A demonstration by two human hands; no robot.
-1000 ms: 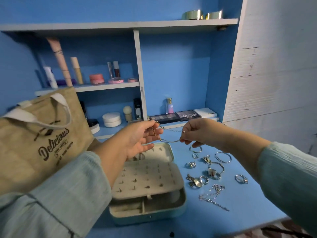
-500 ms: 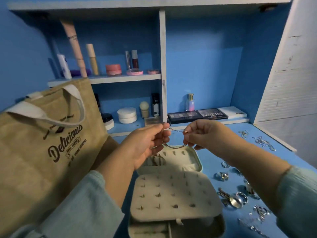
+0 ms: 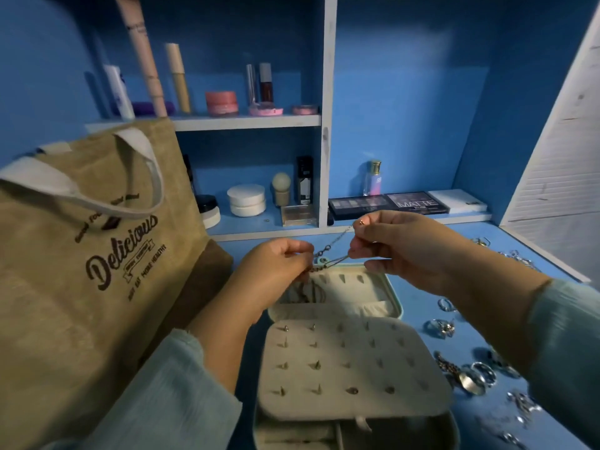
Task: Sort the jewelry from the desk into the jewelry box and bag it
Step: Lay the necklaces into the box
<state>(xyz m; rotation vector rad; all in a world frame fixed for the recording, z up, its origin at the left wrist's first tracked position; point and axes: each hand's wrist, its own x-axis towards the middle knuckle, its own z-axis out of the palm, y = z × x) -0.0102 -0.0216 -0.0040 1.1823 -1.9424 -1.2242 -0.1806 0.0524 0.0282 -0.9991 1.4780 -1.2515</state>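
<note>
A thin chain [image 3: 334, 251] is pinched at one end by the curled fingers of the left hand [image 3: 279, 271] and at the other by the fingertips of the right hand [image 3: 396, 245], and it is kept stretched just above the far edge of the open jewelry box [image 3: 350, 358], apparently so that it can be lowered untangled onto the lid's inner face. The studded panel is left lying across the box's lower tray, while rings and other pieces [image 3: 474, 375] are spread on the table [image 3: 415, 329] right of the box, presumably awaiting sorting. The jute bag [image 3: 87, 264] is stood upright left of the box, judged ready for bagging.
</note>
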